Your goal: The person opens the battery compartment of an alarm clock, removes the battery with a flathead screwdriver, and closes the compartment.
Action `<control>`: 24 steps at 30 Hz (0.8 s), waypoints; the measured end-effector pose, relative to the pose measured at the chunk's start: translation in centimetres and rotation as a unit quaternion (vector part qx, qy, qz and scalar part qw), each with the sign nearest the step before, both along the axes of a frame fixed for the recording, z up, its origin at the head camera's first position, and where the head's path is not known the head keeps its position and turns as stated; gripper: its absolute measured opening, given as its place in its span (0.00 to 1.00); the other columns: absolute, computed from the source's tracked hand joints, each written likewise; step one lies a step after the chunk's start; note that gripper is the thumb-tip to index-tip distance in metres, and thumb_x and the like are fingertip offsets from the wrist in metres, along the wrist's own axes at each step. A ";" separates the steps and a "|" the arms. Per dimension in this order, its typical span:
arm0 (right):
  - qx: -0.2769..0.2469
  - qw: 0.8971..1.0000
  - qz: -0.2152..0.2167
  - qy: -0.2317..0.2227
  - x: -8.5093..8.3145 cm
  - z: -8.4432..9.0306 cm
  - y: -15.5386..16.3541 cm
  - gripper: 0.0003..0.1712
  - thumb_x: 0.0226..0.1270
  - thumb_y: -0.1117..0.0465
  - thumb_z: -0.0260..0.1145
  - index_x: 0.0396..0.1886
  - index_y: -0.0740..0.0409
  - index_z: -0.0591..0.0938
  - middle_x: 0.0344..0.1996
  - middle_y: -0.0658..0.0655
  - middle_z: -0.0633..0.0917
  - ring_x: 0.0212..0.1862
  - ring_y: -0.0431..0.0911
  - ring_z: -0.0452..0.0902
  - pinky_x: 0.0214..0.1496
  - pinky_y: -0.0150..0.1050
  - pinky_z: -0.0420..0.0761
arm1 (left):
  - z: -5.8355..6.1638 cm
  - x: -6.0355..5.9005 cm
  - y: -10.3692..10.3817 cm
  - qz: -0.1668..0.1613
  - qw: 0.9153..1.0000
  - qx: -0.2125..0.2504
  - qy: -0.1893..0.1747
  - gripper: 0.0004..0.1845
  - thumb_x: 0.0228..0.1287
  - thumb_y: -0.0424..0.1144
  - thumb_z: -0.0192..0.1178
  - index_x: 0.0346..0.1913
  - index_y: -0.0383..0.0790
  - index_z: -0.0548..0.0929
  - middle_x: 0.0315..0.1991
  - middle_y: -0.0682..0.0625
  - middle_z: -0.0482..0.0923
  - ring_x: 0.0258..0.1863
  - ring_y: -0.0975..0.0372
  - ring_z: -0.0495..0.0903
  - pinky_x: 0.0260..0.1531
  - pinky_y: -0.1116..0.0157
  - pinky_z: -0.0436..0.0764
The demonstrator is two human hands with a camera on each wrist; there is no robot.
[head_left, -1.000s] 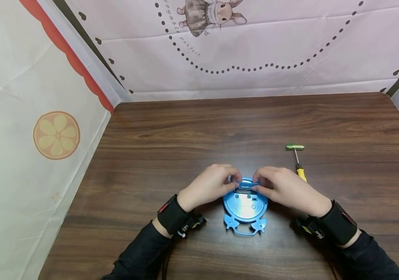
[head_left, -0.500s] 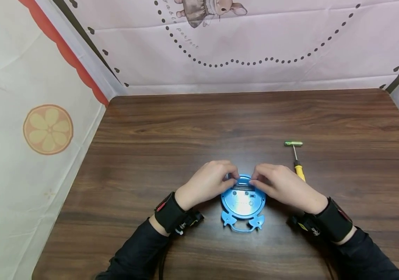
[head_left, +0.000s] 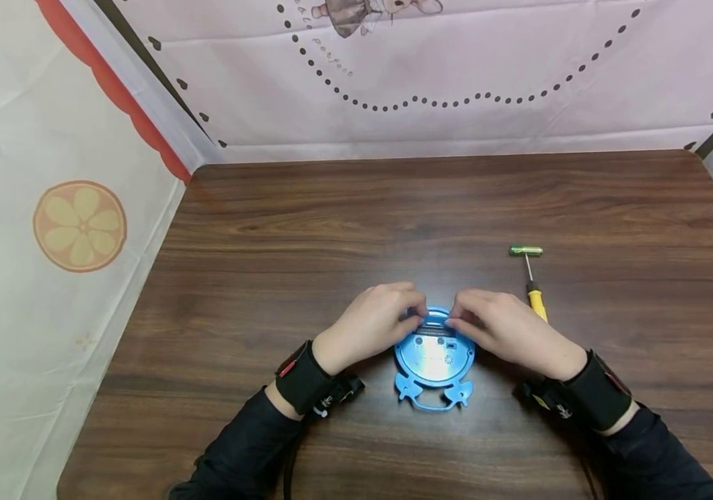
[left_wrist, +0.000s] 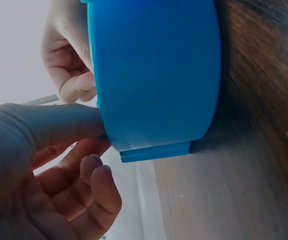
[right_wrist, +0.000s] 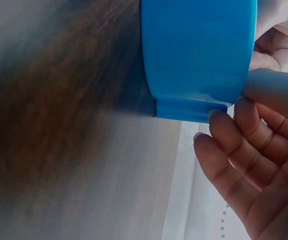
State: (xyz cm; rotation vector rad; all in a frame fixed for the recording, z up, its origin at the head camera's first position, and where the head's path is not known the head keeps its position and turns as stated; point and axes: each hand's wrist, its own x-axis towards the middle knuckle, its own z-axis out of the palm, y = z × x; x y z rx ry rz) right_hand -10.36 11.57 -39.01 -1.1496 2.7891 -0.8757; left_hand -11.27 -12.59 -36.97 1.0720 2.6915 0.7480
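Observation:
A blue round clock-like device lies back side up on the table, its two feet and curved handle toward the person. Near its far rim is a dark slot, the open battery compartment. My left hand and right hand meet over that end from either side. Between their thumbs and fingers they pinch a small blue battery cover, mostly hidden by the fingertips. The left wrist view shows the device's smooth side wall, with the left thumb at its upper edge. In the right wrist view, the other right fingers are loosely bent beside the rim.
A screwdriver with a yellow handle lies beyond the right hand. Across its tip rests a green battery-like cylinder. Printed cloth hangings stand along the wooden table's far edge and left side.
Both hands have shifted slightly over the device, and the blue cover has moved toward the far rim, showing more of the dark slot. The head view has tilted a little.

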 end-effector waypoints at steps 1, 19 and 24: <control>0.000 1.000 0.001 0.001 0.0 0.0 0.0 0.09 0.68 0.62 0.71 0.32 0.48 0.78 0.27 0.40 0.75 0.28 0.33 0.68 0.31 0.33 0.74 | 0.0 0.0 0.0 -0.001 1.000 0.000 0.002 0.02 0.68 0.34 0.66 0.39 0.45 0.87 0.38 0.56 0.80 0.34 0.68 0.78 0.34 0.71 0.77; -0.007 1.000 0.000 -0.018 0.0 0.2 0.1 0.08 0.68 0.62 0.71 0.32 0.46 0.80 0.27 0.39 0.77 0.29 0.32 0.70 0.31 0.33 0.75 | 0.3 0.2 0.0 -0.001 1.000 0.002 -0.012 0.03 0.68 0.34 0.66 0.39 0.46 0.86 0.39 0.56 0.81 0.37 0.68 0.79 0.38 0.70 0.78; -0.020 0.999 0.014 -0.046 -0.1 0.4 0.2 0.07 0.68 0.61 0.71 0.32 0.45 0.82 0.28 0.36 0.79 0.31 0.31 0.73 0.34 0.34 0.77 | 0.5 0.4 -0.2 -0.015 1.000 -0.008 -0.014 0.02 0.68 0.34 0.66 0.40 0.46 0.86 0.39 0.56 0.81 0.37 0.68 0.79 0.37 0.70 0.78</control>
